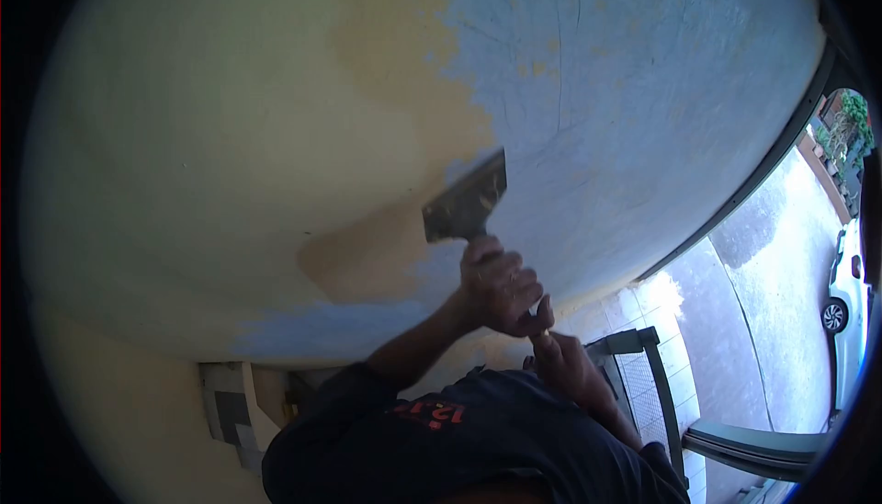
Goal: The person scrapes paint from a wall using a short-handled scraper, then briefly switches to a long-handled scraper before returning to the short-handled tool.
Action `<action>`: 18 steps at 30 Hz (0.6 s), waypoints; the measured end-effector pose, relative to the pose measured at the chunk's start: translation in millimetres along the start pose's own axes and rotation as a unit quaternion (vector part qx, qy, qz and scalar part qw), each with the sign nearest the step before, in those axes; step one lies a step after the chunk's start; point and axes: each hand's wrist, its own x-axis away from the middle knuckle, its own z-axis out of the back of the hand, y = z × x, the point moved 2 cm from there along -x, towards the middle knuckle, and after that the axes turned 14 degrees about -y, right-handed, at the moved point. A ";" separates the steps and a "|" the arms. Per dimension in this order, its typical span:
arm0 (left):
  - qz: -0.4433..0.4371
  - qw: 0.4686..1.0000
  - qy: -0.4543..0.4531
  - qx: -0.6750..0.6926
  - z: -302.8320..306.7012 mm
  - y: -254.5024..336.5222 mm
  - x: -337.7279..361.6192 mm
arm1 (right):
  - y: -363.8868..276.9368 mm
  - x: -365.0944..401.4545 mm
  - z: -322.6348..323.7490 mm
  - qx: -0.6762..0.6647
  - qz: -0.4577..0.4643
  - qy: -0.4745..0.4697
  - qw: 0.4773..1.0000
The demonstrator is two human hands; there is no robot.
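My left hand (pixel 496 285) is shut on the handle of a wide metal scraper (pixel 466 201). Its blade lies flat against the wall (pixel 184 136), at the edge between tan-yellow paint and a pale blue-grey coat (pixel 625 90). My right hand (pixel 567 366) is just below the left one, fingers curled, close to the handle's lower end. Whether it holds anything is hidden. My dark shirt (pixel 478 449) with red lettering fills the bottom of the view.
A dark metal railing (pixel 654 366) stands right of my right arm, over pale floor tiles (pixel 661 306). Beyond the wall's dark edge (pixel 753 182) lies a paved driveway (pixel 781 256) with a white car (pixel 850 293) and potted plants (pixel 850 127).
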 end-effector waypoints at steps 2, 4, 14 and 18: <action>0.001 1.000 0.004 -0.001 -8.5 -1.7 1.7 | -0.8 -1.3 -0.7 -0.029 -0.036 0.013 0.999; -0.003 1.000 0.016 0.011 -11.8 -7.6 9.7 | -6.0 -3.0 -0.3 0.009 -0.004 0.017 1.000; 0.005 1.000 -0.003 0.010 -10.3 -1.6 10.9 | 7.4 1.6 -1.9 -0.068 -0.045 -0.023 0.996; -0.009 0.999 0.029 -0.012 18.5 -10.7 -10.9 | -37.2 -5.1 11.4 -0.077 -0.037 -0.055 0.995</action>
